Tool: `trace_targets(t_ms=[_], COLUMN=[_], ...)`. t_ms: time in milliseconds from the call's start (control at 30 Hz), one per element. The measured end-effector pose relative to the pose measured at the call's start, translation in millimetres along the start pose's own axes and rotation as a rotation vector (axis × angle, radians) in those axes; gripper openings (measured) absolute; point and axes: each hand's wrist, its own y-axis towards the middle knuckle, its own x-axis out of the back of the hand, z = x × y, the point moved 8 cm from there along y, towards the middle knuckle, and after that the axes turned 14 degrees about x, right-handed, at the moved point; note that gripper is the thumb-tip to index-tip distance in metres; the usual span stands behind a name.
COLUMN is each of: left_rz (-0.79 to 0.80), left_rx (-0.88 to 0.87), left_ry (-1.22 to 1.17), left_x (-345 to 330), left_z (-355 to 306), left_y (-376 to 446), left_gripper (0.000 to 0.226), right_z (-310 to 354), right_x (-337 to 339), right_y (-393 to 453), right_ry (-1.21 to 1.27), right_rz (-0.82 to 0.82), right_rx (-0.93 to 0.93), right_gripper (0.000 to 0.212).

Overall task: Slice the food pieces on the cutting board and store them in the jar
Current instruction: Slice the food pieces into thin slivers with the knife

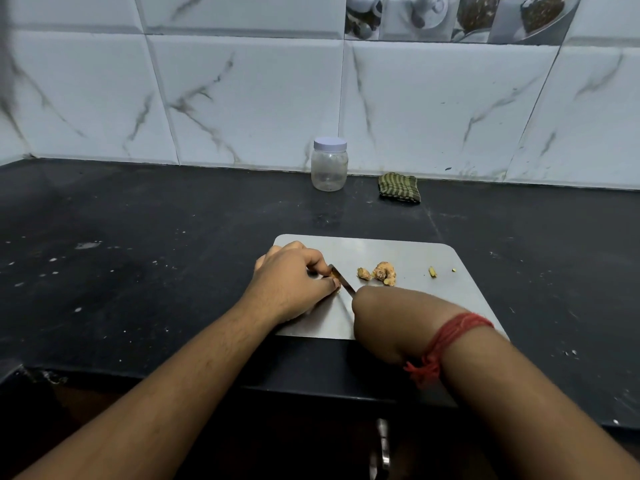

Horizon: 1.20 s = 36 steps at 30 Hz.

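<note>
Fingers of the left hand (pixel 292 284) are curling over something hidden beside the knife (pixel 343 279) blade; the right hand (pixel 388 323) is gripping its concealed handle, on the cutting board (pixel 433 306).

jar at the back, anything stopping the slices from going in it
Yes: the lid is on the jar, so it has to come off first. The counter between the board and the jar shows nothing in the way; the cloth lies off to its right.
</note>
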Motion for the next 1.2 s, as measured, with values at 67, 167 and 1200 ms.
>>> trace_targets(t_ms=[67,167,1200], left_rz=[-0.003,-0.002,-0.020], left_rx=[-0.001,-0.002,0.159], left_ry=[0.013,0.033,0.036], left_x=[-1,-1,-8], left_z=[-1,-2,-1], left_y=[-1,-1,6], left_gripper=[0.018,0.016,0.012], right_z=[-2,0,-4], right_x=[1,-2,-8], right_y=[0,-3,-13], right_ry=[0.011,-0.073,-0.042], right_rz=[-0.019,0.044,-0.090], right_rx=[0.023,0.035,0.051], right_gripper=[0.025,0.026,0.025])
